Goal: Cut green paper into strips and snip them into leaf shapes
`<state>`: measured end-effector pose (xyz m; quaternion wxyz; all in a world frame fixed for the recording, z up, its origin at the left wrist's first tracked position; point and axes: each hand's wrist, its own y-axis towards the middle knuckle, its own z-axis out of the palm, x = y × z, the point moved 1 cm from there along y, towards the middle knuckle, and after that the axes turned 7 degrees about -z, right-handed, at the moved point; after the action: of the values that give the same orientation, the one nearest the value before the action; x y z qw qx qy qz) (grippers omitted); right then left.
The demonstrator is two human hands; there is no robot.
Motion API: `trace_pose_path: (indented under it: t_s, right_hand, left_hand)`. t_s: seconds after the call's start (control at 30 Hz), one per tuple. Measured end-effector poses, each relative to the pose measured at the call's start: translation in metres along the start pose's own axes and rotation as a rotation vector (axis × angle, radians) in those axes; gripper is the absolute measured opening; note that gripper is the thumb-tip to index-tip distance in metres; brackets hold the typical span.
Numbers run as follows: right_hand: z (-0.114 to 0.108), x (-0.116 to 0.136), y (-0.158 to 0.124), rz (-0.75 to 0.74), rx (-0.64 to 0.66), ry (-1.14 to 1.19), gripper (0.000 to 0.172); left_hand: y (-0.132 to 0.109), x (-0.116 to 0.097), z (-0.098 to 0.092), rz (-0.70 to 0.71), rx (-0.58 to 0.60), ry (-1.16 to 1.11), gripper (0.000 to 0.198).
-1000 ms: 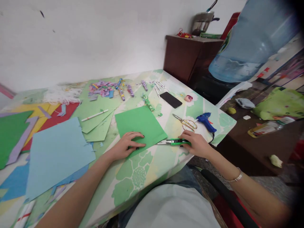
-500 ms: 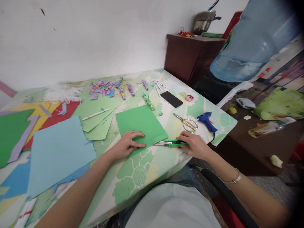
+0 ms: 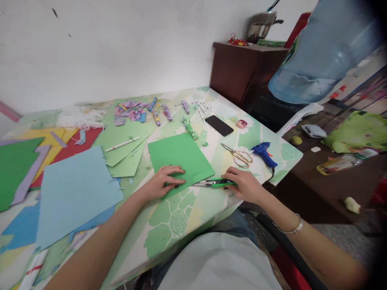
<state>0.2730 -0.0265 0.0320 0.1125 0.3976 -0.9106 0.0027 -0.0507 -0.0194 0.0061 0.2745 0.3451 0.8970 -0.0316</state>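
A green sheet of paper lies on the table, with a fold along its near right edge. My left hand rests on its near left part, fingers apart and pressing on the paper. In my right hand is a green and black utility knife, held low over the tablecloth. Its blade points left and sits at the folded edge; I cannot tell how far it reaches inside the fold. Gold-handled scissors and a blue glue gun lie just beyond my right hand.
A black phone, several white pens and decorated paper rolls lie toward the back. Coloured sheets, including a light blue one, cover the left side. White string is heaped near the wall. A water bottle stands at right.
My right hand has shifted slightly left with the utility knife, bringing the blade farther along the sheet's folded edge. My left hand stays in place on the paper.
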Motion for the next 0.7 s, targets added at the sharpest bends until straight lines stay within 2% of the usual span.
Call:
trace_pose_path:
  t_s: [0.7]
  right_hand:
    - [-0.0009, -0.0006, -0.0045, 0.037, -0.011, -0.006, 0.024]
  left_hand:
    - [0.0001, -0.0001, -0.0005, 0.006, 0.006, -0.009, 0.031]
